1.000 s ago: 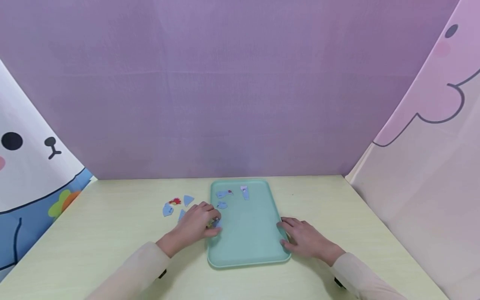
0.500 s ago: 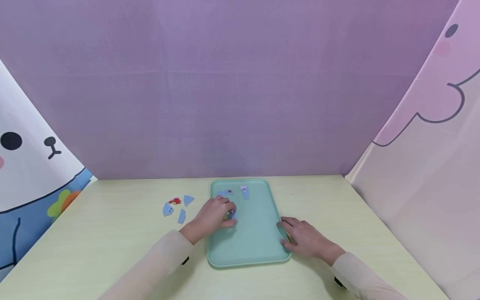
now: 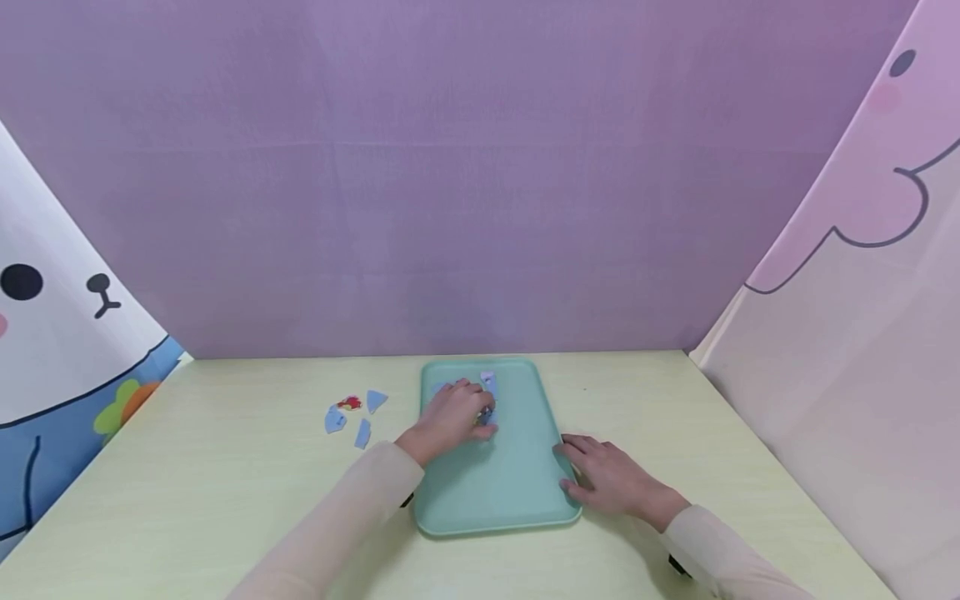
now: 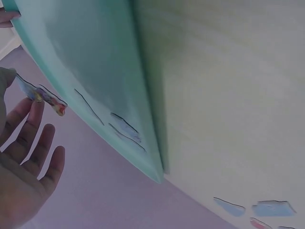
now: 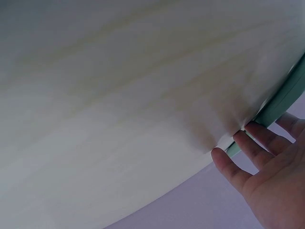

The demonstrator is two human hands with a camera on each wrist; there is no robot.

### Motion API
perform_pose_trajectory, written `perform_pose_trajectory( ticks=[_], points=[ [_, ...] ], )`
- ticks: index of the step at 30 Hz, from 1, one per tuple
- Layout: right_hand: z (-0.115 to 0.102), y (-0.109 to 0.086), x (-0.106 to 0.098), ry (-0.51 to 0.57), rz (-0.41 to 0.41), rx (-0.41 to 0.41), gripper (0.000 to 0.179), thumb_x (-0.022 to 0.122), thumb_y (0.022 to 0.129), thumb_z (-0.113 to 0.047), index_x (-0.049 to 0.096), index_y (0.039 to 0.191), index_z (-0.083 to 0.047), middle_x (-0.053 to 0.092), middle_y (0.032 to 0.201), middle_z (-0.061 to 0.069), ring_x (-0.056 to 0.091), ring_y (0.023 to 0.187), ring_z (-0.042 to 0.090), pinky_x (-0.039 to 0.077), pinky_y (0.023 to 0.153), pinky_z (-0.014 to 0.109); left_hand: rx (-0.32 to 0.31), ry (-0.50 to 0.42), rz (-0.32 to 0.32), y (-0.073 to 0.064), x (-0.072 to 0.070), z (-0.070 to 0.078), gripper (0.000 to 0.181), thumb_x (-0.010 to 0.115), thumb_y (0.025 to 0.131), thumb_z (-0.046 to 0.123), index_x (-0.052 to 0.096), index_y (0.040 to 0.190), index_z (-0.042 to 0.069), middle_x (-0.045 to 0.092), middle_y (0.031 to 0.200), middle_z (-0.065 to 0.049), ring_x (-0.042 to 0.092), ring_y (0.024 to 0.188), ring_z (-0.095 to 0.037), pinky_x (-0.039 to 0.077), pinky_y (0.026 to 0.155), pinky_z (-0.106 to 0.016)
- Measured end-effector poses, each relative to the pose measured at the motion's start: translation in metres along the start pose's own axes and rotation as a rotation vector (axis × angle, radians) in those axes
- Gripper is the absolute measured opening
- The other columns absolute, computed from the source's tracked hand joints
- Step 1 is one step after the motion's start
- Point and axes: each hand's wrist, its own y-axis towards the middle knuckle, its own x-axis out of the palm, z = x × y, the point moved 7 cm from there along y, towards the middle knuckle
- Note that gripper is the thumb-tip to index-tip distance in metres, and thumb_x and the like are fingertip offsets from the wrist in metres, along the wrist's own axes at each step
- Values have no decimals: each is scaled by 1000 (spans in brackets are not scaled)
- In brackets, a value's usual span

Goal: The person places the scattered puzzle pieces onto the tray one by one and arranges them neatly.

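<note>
My left hand [image 3: 450, 415] hovers over the upper part of a green tray [image 3: 498, 496]. Between its thumb and fingertip it pinches a blue puzzle piece [image 4: 46, 97] with a multicoloured print, tilted in the air above the tray in the left wrist view. A narrow blue puzzle piece with a pale end [image 3: 488, 381] lies just beyond that hand, and other blue pieces in the tray are largely hidden under it. At the tray's right rim rests my right hand [image 3: 613, 477]. In the right wrist view, its fingers [image 5: 230, 168] extend loosely beside the tray edge.
Several puzzle pieces lie on the pale table left of the tray: a red-printed one [image 3: 349, 403], a blue triangle [image 3: 377, 401], a blue one [image 3: 335, 419] and a narrow blue one [image 3: 363, 433]. A purple cloth wall [image 3: 480, 183] rises behind the table.
My left hand has carried its puzzle piece from the tray's left edge rightward and farther up over the tray. My right hand has stayed at the right rim.
</note>
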Motion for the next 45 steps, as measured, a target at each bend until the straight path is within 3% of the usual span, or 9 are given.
perform_pose_trajectory(
  ticks=[16, 23, 30, 45],
  points=[
    [-3, -1, -2, -14, 39, -32, 46, 56, 87, -34, 51, 125, -8, 51, 129, 14, 50, 117, 30, 45, 85, 48, -52, 21, -80, 29, 13, -1, 27, 65, 81, 40, 68, 97, 19, 63, 89, 5, 54, 83, -16, 45, 70, -30],
    [-4, -1, -1, 1, 18, -27, 46, 55, 88, -34, 51, 125, -8, 50, 129, 14, 49, 118, 31, 45, 85, 48, -87, 14, -128, 35, 20, -1, 28, 64, 82, 39, 67, 102, 19, 63, 95, 4, 54, 88, -17, 45, 78, -36],
    [-4, -1, -4, 7, 11, -22, 46, 55, 88, -34, 50, 125, -7, 50, 130, 15, 49, 118, 31, 45, 85, 49, -88, 94, -147, 41, 28, 0, 30, 63, 82, 43, 66, 103, 21, 63, 97, 6, 55, 90, -17, 46, 81, -37],
    [-3, -1, -4, 3, 23, -19, 46, 57, 87, -34, 51, 125, -8, 50, 129, 14, 50, 117, 31, 45, 85, 49, -92, 141, -160, 46, 40, 4, 29, 64, 80, 44, 67, 98, 22, 64, 92, 6, 54, 86, -16, 46, 81, -36]
  ],
)
